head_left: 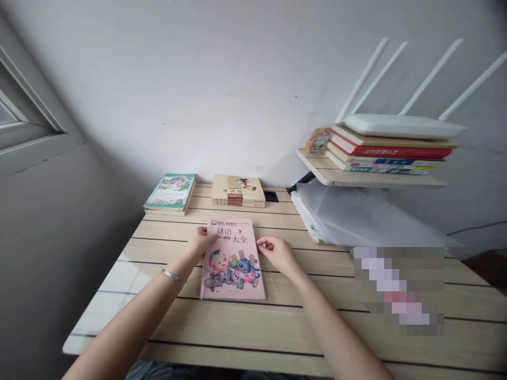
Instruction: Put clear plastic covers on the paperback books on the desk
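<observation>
A pink book [233, 264] with cartoon characters and Chinese characters on its cover lies in front of me on the slatted wooden table [182, 327]. My left hand [201, 240] grips its left edge, thumb on the cover and the other fingers at the side. At the right edge is my right hand [275, 250], its fingers curled in and the fingertips at the book's border. Part of the right fingers' contact with the book is hard to make out. The book's cover is closed.
Behind stand a stack of beige books [237, 192] and a green-edged book stack [170, 192]. A raised shelf [332, 177] at right carries stacked books [396, 152] under a white router [404, 125]. Below it are translucent folders [356, 211]; nearer lies a pixelated item [396, 290].
</observation>
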Tool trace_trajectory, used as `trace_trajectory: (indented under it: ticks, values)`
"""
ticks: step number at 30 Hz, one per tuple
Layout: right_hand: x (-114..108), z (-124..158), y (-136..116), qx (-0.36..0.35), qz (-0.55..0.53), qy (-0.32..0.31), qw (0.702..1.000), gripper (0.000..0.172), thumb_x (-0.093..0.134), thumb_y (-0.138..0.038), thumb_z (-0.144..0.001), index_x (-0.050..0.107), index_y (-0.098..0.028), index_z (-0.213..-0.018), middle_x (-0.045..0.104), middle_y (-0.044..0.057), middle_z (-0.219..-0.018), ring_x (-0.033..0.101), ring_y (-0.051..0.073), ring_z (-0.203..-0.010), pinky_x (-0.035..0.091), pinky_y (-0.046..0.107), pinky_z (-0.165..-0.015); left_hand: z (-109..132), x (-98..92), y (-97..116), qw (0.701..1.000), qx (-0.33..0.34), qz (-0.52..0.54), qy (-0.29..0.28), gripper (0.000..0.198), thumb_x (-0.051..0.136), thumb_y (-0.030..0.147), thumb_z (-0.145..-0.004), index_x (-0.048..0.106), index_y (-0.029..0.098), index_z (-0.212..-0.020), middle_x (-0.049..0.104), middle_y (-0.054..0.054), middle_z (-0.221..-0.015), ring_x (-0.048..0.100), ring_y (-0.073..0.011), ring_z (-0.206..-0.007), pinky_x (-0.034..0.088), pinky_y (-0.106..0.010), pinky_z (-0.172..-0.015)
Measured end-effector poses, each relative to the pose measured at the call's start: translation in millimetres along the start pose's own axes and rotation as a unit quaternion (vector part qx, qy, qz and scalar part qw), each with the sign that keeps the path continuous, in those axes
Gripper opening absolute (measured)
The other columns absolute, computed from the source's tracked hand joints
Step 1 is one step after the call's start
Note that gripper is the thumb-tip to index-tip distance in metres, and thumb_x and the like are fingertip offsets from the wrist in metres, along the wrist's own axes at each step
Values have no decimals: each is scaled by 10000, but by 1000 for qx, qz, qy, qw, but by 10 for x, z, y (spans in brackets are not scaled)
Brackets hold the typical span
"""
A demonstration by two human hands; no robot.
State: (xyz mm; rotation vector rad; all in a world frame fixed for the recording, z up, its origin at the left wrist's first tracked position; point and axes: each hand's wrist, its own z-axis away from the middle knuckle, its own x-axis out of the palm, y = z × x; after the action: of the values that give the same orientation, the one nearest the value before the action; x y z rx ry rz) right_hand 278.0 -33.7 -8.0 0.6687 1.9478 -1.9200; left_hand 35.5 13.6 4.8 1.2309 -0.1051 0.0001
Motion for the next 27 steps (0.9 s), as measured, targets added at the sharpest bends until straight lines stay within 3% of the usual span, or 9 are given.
trace_trajectory:
  ticks: [5, 9, 12, 15, 17, 19, 23, 27]
  values:
    - [-80, 33, -45, 70, -38, -52, 995, 43, 625, -158, -663, 615, -198, -673, 608, -37, -568, 563, 119, -504, 469, 252, -533, -120, 47, 151, 983, 49, -178, 2, 239, 740, 217, -669, 575, 158, -831, 673, -66, -727, 669, -234, -706, 541, -335, -634]
    - [-76, 101, -134, 131, -77, -129, 980, 130, 704, -175, -634, 575, -181, -627, 598, -33, -473, 583, 120, -439, 475, 220, -432, -224, 185, 409, 934, 135, -330, 27, 287, 687, 123, -703, 568, 149, -963, 644, -141, -1003, 622, -289, -973, 493, -420, -847]
    - [-80, 131, -199, 166, -84, -170, 968, 159, 743, -192, -643, 588, -162, -654, 612, -23, -473, 586, 107, -426, 476, 196, -411, 9, 383, 484, 880, 220, -419, 21, 335, 626, 113, -757, 552, 173, -1078, 523, -145, -1255, 472, -300, -1208, 347, -486, -1021]
    - [-112, 134, -239, 186, -75, -201, 959, 113, 715, -181, -696, 607, -149, -708, 597, -40, -469, 549, 82, -383, 450, 173, -375, 462, 605, 341, 822, 276, -497, -28, 285, 632, 225, -780, 584, 195, -1060, 510, -114, -1277, 452, -303, -1202, 344, -497, -1017]
    - [-135, 133, -253, 181, -69, -211, 958, 63, 681, -165, -727, 621, -145, -723, 587, -47, -467, 540, 76, -381, 449, 170, -376, 728, 713, 179, 701, 316, -639, -29, 272, 575, 290, -819, 604, 159, -1056, 526, -150, -1245, 480, -335, -1142, 397, -530, -946]
    - [-149, 133, -258, 175, -58, -214, 959, 46, 666, -153, -732, 627, -145, -708, 588, -43, -475, 550, 77, -403, 459, 171, -392, 879, 775, 34, 631, 301, -715, -8, 351, 562, 285, -816, 597, 119, -1123, 527, -186, -1247, 499, -360, -1105, 442, -533, -880]
    - [-143, 134, -232, 169, -42, -211, 962, 67, 679, -159, -710, 627, -150, -669, 604, -31, -496, 551, 78, -415, 461, 176, -404, 888, 812, -101, 590, 269, -760, 44, 383, 503, 176, -835, 579, 75, -1196, 574, -219, -1171, 562, -338, -1032, 515, -445, -764]
    - [-122, 130, -186, 162, -37, -214, 963, 64, 689, -175, -697, 632, -155, -678, 585, -38, -470, 538, 81, -404, 459, 185, -410, 827, 832, -125, 553, 259, -790, 53, 413, 429, 87, -855, 558, 51, -1246, 604, -262, -1159, 584, -361, -1080, 546, -429, -736]
